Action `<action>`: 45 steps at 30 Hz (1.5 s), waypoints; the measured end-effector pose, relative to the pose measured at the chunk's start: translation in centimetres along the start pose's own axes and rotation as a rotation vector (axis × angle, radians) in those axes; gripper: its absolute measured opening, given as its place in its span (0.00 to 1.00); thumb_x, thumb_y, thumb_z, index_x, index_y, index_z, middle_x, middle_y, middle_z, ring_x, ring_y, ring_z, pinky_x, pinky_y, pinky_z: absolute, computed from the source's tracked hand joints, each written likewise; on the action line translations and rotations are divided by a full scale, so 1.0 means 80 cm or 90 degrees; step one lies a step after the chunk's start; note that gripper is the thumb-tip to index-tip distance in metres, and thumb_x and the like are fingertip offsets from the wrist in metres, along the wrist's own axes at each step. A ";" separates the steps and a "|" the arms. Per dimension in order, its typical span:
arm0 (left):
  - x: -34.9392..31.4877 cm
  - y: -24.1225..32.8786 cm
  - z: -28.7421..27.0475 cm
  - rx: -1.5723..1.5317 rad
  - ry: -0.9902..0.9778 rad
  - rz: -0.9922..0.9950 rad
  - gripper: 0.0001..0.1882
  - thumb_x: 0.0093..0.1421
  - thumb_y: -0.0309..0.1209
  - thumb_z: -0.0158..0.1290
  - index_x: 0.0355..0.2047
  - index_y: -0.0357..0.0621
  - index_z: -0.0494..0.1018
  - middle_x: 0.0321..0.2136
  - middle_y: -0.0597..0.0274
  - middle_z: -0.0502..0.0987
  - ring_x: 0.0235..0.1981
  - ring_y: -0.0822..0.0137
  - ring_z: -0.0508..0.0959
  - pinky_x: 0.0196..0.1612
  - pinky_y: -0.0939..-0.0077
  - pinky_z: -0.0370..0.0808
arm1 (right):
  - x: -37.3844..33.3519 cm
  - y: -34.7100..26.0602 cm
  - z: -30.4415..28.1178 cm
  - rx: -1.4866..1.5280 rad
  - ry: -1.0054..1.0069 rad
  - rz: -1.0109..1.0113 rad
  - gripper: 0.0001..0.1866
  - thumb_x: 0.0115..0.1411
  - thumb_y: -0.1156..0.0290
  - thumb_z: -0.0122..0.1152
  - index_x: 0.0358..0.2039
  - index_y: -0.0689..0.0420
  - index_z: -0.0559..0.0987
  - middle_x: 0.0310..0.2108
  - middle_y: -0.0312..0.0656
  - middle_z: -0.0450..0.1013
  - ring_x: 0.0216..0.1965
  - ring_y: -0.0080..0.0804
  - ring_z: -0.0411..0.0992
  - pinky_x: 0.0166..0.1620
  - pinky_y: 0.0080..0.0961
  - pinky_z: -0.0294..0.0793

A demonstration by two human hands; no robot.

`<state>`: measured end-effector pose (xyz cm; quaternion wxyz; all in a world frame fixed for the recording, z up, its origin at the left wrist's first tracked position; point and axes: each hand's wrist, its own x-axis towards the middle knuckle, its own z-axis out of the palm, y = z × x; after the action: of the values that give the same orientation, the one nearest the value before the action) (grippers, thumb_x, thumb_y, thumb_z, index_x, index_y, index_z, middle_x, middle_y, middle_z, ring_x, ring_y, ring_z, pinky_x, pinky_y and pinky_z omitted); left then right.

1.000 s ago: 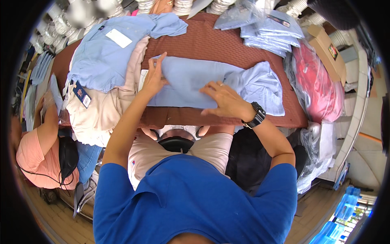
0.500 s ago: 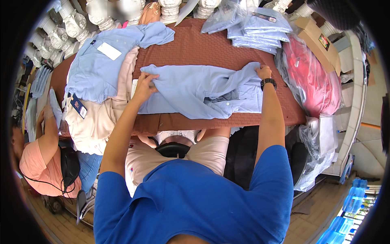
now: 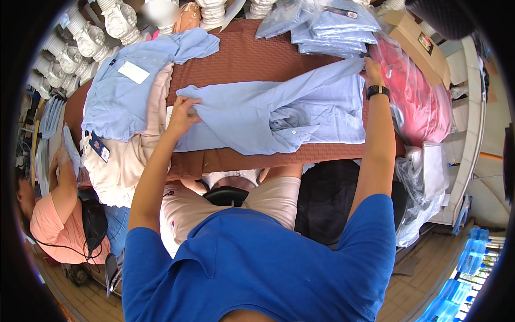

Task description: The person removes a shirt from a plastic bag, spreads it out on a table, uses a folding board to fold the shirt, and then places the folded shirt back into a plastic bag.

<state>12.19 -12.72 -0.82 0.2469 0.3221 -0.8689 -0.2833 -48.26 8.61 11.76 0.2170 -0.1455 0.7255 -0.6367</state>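
A light blue shirt [image 3: 236,115], partly folded, lies across the table in front of me. At its left end my left hand [image 3: 184,114] pinches the upper edge of the cloth between thumb and fingers. My right hand [image 3: 372,72], with a dark watch on the wrist, grips the far end of a sleeve and holds it stretched to the upper right. Bunched cloth and a small white button show near the shirt's middle. Part of a white piece, maybe card, peeks out beside my left hand.
To the left, another blue shirt [image 3: 120,91] with tags lies over beige garments [image 3: 115,172]. Bagged blue shirts [image 3: 335,35] are stacked at the back, beside red bagged clothing [image 3: 413,96] and a cardboard box [image 3: 416,45]. A co-worker in a peach top [image 3: 64,228] sits at far left.
My right hand has moved outward and away from me, pulling the sleeve out straighter. My left hand keeps its pinch on the shirt's left end.
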 end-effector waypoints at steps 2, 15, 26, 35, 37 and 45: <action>0.009 0.006 0.005 -0.013 -0.010 -0.005 0.33 0.41 0.23 0.73 0.51 0.47 0.79 0.46 0.57 0.70 0.50 0.55 0.72 0.57 0.65 0.72 | -0.009 0.003 -0.034 0.089 0.000 -0.050 0.14 0.67 0.67 0.52 0.44 0.65 0.75 0.39 0.47 0.76 0.39 0.36 0.76 0.43 0.34 0.77; 0.013 0.020 0.005 -0.041 -0.029 0.001 0.30 0.43 0.21 0.71 0.49 0.49 0.78 0.47 0.60 0.68 0.48 0.60 0.71 0.55 0.67 0.72 | -0.155 0.201 -0.176 -0.012 0.152 0.044 0.13 0.58 0.75 0.65 0.43 0.61 0.76 0.39 0.43 0.75 0.36 0.35 0.76 0.35 0.42 0.77; 0.012 0.004 0.012 -0.077 -0.035 0.023 0.19 0.41 0.15 0.68 0.34 0.44 0.78 0.49 0.59 0.70 0.56 0.58 0.71 0.60 0.67 0.67 | -0.063 0.172 -0.121 -0.644 0.148 -0.356 0.19 0.54 0.63 0.68 0.42 0.61 0.81 0.40 0.55 0.79 0.48 0.55 0.76 0.51 0.49 0.74; 0.011 0.005 0.010 -0.110 -0.053 -0.038 0.18 0.42 0.14 0.67 0.33 0.43 0.77 0.50 0.60 0.70 0.55 0.59 0.72 0.58 0.67 0.71 | -0.015 0.144 -0.091 -0.604 0.274 -0.328 0.12 0.54 0.64 0.68 0.36 0.58 0.84 0.35 0.54 0.81 0.42 0.55 0.80 0.48 0.46 0.78; 0.014 0.003 0.013 -0.126 -0.047 -0.034 0.17 0.42 0.15 0.67 0.32 0.42 0.78 0.50 0.59 0.71 0.53 0.57 0.73 0.57 0.67 0.72 | -0.013 0.151 -0.105 -0.616 0.261 -0.391 0.12 0.54 0.64 0.69 0.35 0.58 0.83 0.35 0.54 0.80 0.41 0.56 0.78 0.47 0.47 0.77; 0.004 0.011 0.004 -0.070 -0.033 -0.031 0.16 0.43 0.16 0.68 0.32 0.42 0.78 0.50 0.58 0.72 0.55 0.56 0.73 0.58 0.65 0.72 | -0.147 0.165 -0.146 -0.706 0.099 -0.459 0.06 0.55 0.73 0.64 0.35 0.55 0.82 0.40 0.53 0.77 0.44 0.55 0.73 0.47 0.49 0.72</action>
<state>11.39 -12.26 -0.40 0.2345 0.3213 -0.8503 -0.3445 -43.09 26.29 1.32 -0.1689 -0.4227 0.8650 -0.2109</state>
